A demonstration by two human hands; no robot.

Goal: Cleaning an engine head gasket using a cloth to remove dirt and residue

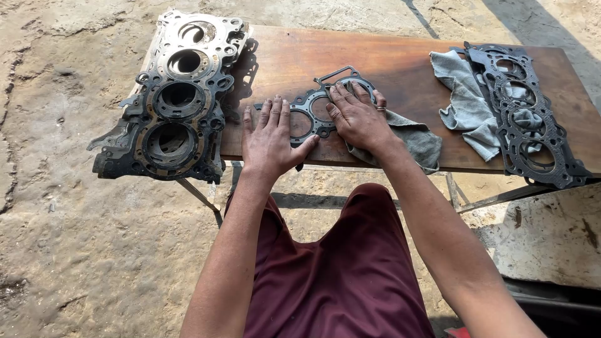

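Left hand: my bare left hand point(270, 139) lies flat, palm down, fingers straight and close together, thumb spread to the right
Right hand: my bare right hand point(358, 117) lies palm down, fingers slightly fanned, angled up and leftward; a thin ring on one finger
Forearms: both bare, stretched forward; the hands sit just beside each other

No packages, labels, signs or screens anywhere in view.
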